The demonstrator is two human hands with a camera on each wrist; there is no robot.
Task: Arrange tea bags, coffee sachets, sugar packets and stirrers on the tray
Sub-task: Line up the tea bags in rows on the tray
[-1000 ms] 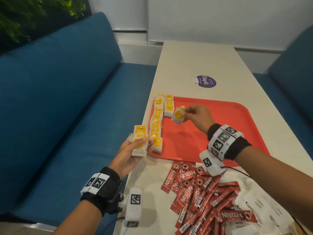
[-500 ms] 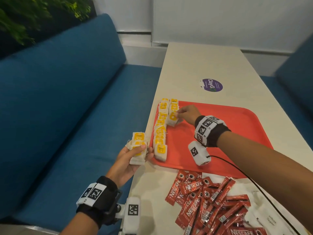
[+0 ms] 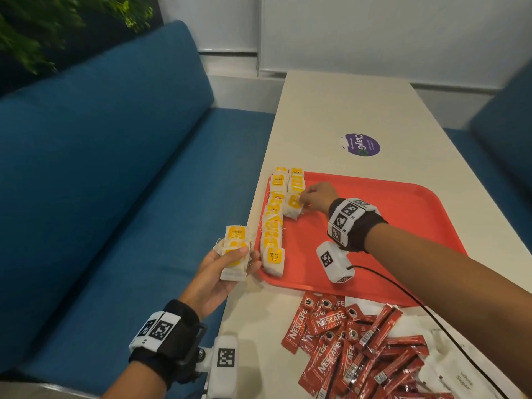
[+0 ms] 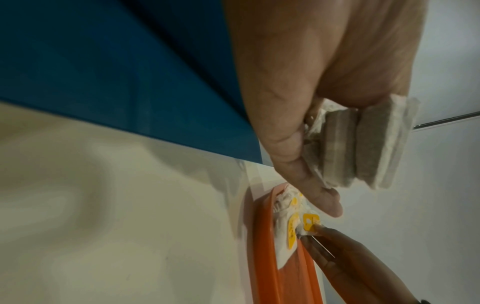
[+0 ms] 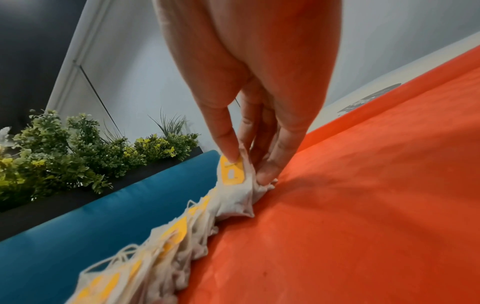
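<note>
Tea bag [image 3: 294, 205] now sits on the red tray [image 3: 403, 214], starting row 2; my right hand [image 3: 316, 197] has lowered it, still pinching it. Left hand [image 3: 221, 272] grips the spare stack [image 3: 234, 254] beside the counter [image 3: 331, 110]. Sachets [image 3: 345, 347] wait.

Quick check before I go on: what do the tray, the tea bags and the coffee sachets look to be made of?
Tray: probably moulded plastic, matte red-orange, with a rounded raised rim.
Tea bags: thin, crinkled white filter paper, with strings and glossy yellow paper tags; the one the right hand pinches creases softly.
Coffee sachets: shiny printed film, likely foil-lined plastic, judging by the glare.
</note>
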